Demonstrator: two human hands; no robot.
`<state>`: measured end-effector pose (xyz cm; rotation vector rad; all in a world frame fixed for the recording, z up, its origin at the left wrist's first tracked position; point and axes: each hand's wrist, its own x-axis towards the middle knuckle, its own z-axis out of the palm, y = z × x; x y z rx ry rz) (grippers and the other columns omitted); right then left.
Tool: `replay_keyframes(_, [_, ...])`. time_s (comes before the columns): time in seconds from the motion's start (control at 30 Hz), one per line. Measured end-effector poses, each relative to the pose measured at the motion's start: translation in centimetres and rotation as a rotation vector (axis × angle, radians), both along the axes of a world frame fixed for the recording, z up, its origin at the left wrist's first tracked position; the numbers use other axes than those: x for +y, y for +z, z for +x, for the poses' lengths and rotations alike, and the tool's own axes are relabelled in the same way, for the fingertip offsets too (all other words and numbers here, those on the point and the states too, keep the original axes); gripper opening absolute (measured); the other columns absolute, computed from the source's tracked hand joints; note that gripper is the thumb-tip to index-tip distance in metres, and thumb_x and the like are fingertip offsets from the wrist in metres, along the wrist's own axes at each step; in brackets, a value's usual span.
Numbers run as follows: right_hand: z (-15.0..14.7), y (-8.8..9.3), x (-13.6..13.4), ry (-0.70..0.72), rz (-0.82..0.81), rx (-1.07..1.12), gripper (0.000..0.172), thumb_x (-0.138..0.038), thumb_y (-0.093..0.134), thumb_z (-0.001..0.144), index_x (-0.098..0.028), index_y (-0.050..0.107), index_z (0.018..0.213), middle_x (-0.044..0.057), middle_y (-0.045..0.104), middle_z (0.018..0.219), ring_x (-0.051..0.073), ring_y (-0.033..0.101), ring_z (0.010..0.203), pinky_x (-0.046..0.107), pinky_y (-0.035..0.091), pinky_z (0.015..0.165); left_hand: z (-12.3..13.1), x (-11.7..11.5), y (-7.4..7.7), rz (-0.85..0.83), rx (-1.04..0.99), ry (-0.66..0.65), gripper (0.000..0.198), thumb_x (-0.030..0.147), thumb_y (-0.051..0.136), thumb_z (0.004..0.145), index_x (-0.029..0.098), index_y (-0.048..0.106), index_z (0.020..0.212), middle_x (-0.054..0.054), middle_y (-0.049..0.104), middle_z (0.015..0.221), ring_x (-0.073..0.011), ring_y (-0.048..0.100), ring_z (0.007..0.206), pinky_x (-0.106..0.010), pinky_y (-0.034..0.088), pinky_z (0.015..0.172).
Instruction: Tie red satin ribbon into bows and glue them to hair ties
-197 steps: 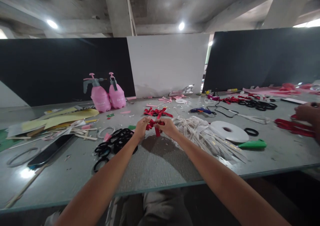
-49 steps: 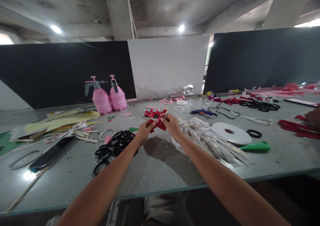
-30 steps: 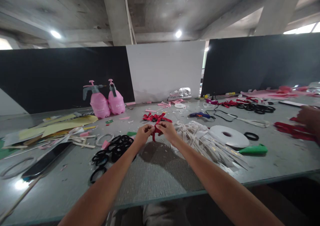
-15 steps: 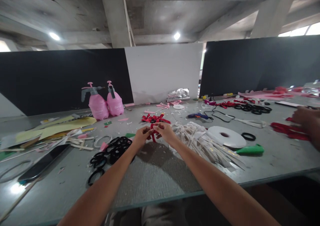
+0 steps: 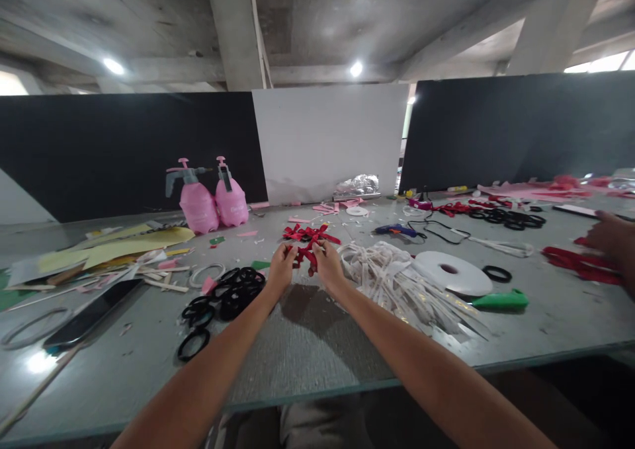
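A red ribbon [image 5: 308, 256] is stretched between my hands above the middle of the table. My left hand [image 5: 284, 265] pinches its left side, and my right hand [image 5: 326, 262] pinches the right side. The ribbon looks looped or knotted in the middle, though the fingers cover part of it. Just beyond lie red ribbon bows [image 5: 297, 233] with dark bands under them. Black hair ties [image 5: 238, 293] are heaped beside my left forearm. A bundle of white ribbon strips [image 5: 384, 274] spreads out right of my right hand.
Pink spray bottles [image 5: 198, 205] stand at the back left. To the right are a white ribbon roll [image 5: 459, 277], a green-handled tool [image 5: 501, 301] and a blue glue gun [image 5: 397, 231]. A phone [image 5: 94, 317] lies left. Another person's hand [image 5: 609, 237] is near red ribbon strips [image 5: 575, 264].
The red ribbon hung down in a loop between my fingertips; now it is drawn sideways. My hands have moved slightly apart. The view has shifted a little.
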<state>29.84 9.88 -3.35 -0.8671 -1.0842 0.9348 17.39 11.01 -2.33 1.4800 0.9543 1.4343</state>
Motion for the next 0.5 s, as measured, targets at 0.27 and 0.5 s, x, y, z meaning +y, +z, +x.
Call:
replay_keyframes(0.27, [-0.9,0.1,-0.7,-0.005,-0.038,0.002,0.029,-0.049,0.050,0.077,-0.021,0.048,0.085,-0.010,0.043,0.045,0.006,0.036,0.028,0.018,0.034,0.028,0.2,-1.0,0.3,0.121,0.077,0.066,0.023,0.042,0.048,0.084,0.019,0.045,0.083,0.006,0.045,0.056,-0.0084,0.044,0.046,-0.021,0.035,0.046])
replay_keyframes(0.5, [-1.3,0.2,-1.2,-0.025,-0.072,0.127,0.027,-0.048,0.048,0.078,-0.022,0.045,0.083,-0.011,0.038,0.045,0.005,0.034,0.028,0.017,0.030,0.028,0.8,-1.6,0.5,0.148,0.127,0.126,0.024,0.044,0.043,0.087,0.020,0.042,0.083,0.005,0.042,0.058,-0.0081,0.039,0.048,-0.021,0.032,0.047])
